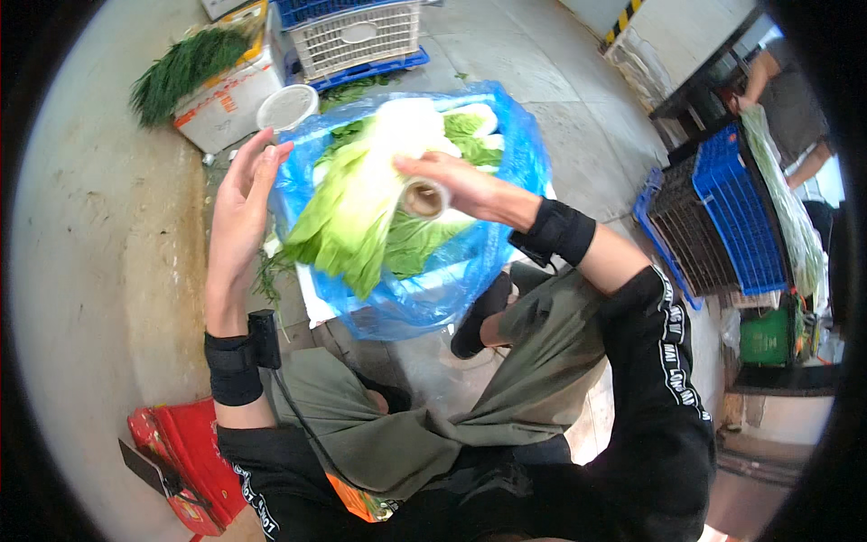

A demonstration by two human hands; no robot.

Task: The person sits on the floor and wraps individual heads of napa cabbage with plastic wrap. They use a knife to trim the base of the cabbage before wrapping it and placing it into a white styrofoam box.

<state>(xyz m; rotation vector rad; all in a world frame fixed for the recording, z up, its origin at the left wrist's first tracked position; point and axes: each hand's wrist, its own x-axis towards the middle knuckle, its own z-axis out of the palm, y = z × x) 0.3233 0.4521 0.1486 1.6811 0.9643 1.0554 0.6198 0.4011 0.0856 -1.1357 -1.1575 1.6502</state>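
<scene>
My right hand (460, 186) grips a small roll with a brown cardboard core (427, 195); it looks like tape or film, but blur hides which. Its thumb lies against a large napa cabbage (345, 196), whose white base points away from me and whose green leaves hang towards the lower left. To the left of the cabbage, my left hand (247, 186) is raised, fingers apart and holding nothing. Underneath, more cabbages (474, 139) fill a container lined with a blue plastic bag (525, 146); a white corner of the container (318, 308) shows at the lower left.
A white foam box (234, 108) with leafy greens (189, 68) stands at the far left, beside a white round lid or tub (288, 107). Stacked crates (359, 40) sit behind. At right, a person (789, 101) handles bagged greens by a blue crate (735, 203). A red bag (196, 454) lies lower left.
</scene>
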